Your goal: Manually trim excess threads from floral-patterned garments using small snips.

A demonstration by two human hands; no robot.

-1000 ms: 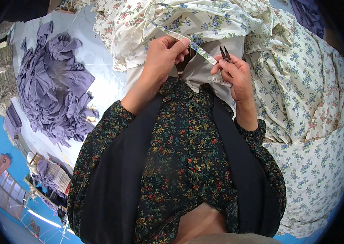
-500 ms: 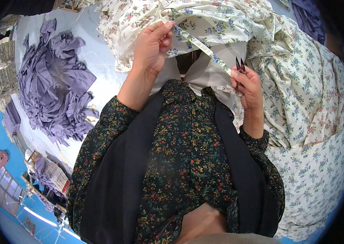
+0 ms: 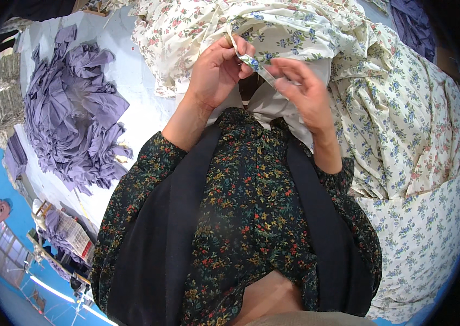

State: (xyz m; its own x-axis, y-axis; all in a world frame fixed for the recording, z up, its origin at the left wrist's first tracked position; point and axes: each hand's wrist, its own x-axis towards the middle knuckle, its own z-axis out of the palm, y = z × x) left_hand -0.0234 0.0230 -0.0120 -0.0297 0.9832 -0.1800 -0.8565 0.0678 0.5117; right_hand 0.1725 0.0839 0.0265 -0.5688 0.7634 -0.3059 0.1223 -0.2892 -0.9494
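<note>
A narrow floral fabric strip (image 3: 253,62), white with blue flowers, runs from the cloth pile down between my hands. My left hand (image 3: 215,73) is closed, pinching the strip between thumb and fingers. Close by on the right, my right hand (image 3: 307,92) is at the strip's lower end, its fingers smeared by motion. Whether it grips the strip cannot be made out, and no snips show in it now. Just beyond both hands lies a heap of cream floral cloth (image 3: 186,38) with red and blue flowers.
Crumpled purple fabric (image 3: 72,108) lies on the pale table (image 3: 137,117) at left. More blue-flowered cloth (image 3: 414,233) spreads down my right side. Stacked greyish bundles (image 3: 4,92) stand at the far left, with a white basket (image 3: 75,233) below. Darker purple cloth (image 3: 412,27) sits at far right.
My right hand has moved left and up, toward my left hand. The dark snips seen in it earlier no longer show. My left hand has shifted slightly right and down along the strip.
</note>
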